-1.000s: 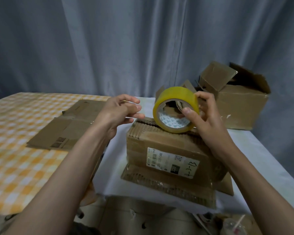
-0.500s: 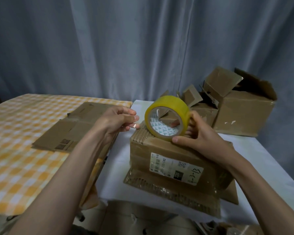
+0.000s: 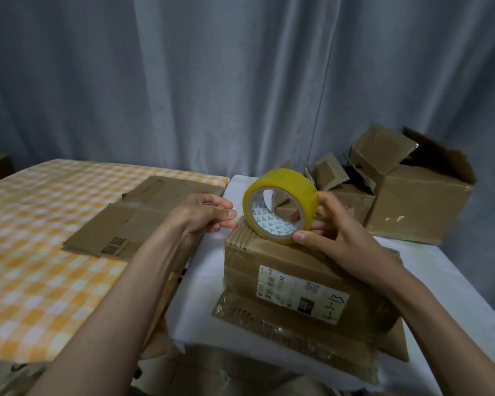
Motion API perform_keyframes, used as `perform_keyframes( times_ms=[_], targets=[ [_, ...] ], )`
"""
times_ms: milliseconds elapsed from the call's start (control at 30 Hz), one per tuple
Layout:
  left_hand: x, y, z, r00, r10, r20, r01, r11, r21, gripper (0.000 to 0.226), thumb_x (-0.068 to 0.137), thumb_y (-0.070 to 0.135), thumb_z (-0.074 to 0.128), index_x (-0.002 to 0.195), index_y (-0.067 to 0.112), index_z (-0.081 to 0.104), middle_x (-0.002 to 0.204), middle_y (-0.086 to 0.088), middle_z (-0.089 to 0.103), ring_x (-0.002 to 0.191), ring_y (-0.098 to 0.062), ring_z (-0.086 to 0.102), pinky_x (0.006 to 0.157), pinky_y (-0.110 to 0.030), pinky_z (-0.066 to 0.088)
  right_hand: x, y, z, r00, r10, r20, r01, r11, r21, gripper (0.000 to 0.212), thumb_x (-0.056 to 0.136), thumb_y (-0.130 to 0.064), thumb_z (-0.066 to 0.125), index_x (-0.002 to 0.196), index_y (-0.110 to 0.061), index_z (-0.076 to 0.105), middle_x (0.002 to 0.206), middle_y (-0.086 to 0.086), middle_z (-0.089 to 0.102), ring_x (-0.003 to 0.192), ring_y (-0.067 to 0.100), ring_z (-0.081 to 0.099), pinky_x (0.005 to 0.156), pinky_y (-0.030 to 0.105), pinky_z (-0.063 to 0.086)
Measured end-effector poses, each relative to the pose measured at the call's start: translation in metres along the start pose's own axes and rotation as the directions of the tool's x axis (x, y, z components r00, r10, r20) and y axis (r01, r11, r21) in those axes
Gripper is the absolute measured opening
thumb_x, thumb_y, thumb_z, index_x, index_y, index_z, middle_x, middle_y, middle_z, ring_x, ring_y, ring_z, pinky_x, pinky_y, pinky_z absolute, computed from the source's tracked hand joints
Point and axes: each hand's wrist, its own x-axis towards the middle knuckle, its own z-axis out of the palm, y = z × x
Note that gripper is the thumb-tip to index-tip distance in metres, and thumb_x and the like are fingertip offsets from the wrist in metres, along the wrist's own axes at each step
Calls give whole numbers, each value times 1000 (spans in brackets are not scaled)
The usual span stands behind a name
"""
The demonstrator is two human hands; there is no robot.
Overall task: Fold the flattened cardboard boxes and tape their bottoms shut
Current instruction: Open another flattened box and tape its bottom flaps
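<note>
One roll of yellow tape stands on its edge on the top of the folded cardboard box at the centre, at its far-left corner. The right hand grips the roll from 3 o'clock — thumb under the lower rim, fingers curled behind it. The left hand is at 9 o'clock of the roll, just beside it, fingers and thumb drawn together at the tips; whether they pinch the end of the tape I cannot tell.

The box carries one white label on its near side. At 10 o'clock lies a stack of flattened boxes — their number cannot be counted. At 2 o'clock stand at least two opened boxes with flaps up.

The centre box rests on a white table; the flattened stack is on an orange checked cloth. Behind hangs a grey curtain.
</note>
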Motion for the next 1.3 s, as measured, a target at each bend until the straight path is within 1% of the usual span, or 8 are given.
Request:
perform_keyframes(
  times_ms=[200, 433, 533, 700, 833, 1033, 1167, 1300],
  targets=[
    [0, 1, -7, 1000, -12, 25, 12, 1000, -4, 12, 87, -8, 66, 92, 3, 62, 62, -3, 69, 56, -11, 70, 41, -13, 42, 1, -2, 1, 999, -24, 33, 25, 999, -27, 56, 83, -39, 69, 133, -31, 46, 115, -2, 69, 106, 11, 67, 96, 34, 54],
    [-1, -4, -3, 999, -25, 29, 23, 998, 50, 13, 88, -7, 65, 87, 5, 61, 74, -11, 66, 51, -9, 66, 40, -14, 39, 2, -5, 0, 998, -31, 46, 30, 999, 10, 61, 85, -33, 65, 141, -37, 40, 119, -16, 66, 109, 0, 63, 88, 10, 47],
    [2, -8, -2, 1000, -25, 19, 24, 998, 50, 13, 89, -5, 65, 87, 7, 62, 73, -9, 65, 51, -8, 65, 41, -15, 39, 4, -4, 1, 999, -23, 42, 22, 1000, 10, 59, 87, -34, 64, 140, -43, 38, 121, -20, 64, 111, -2, 61, 88, 9, 46],
    [6, -13, -3, 998, -69, 11, 68, 995, 72, 13, 92, -2, 63, 91, 11, 66, 76, -6, 68, 58, -8, 66, 43, -19, 41, 2, -2, 3, 999, -14, 38, 13, 999, 29, 61, 87, -31, 63, 142, -39, 38, 120, -25, 64, 112, -4, 61, 88, 8, 46],
    [1, -14, 3, 1000, -6, -18, 10, 972, 233, 15, 94, 5, 61, 92, 19, 66, 71, 4, 65, 59, -4, 61, 54, -22, 40, 1, -2, 4, 1000, 0, 27, -1, 999, 34, 61, 87, -32, 63, 142, -39, 38, 121, -19, 66, 110, -2, 62, 88, 10, 48],
    [-6, -15, 16, 997, 78, -23, -62, 913, 403, 30, 93, -4, 40, 100, 17, 59, 81, -4, 64, 69, -14, 50, 49, -23, 34, 0, -3, 4, 1000, 7, 29, -7, 1000, 29, 57, 86, -34, 63, 137, -42, 40, 117, -25, 66, 110, -5, 62, 88, 9, 47],
    [-6, -17, 15, 999, 24, -21, -13, 900, 436, 26, 93, 4, 42, 100, 21, 61, 89, -5, 62, 80, -16, 51, 60, -28, 41, 0, -1, 5, 1000, 2, 30, -3, 999, 34, 59, 86, -34, 63, 141, -37, 40, 122, -13, 67, 111, 0, 63, 90, 13, 48],
    [-8, -15, 14, 1000, 21, 11, -24, 884, 466, 25, 92, 5, 43, 99, 23, 59, 87, -4, 59, 82, -16, 50, 61, -29, 41, 0, -1, 6, 1000, 6, 29, -7, 1000, 26, 60, 87, -33, 63, 142, -38, 38, 121, -21, 65, 112, -2, 62, 88, 10, 47]
  ],
)
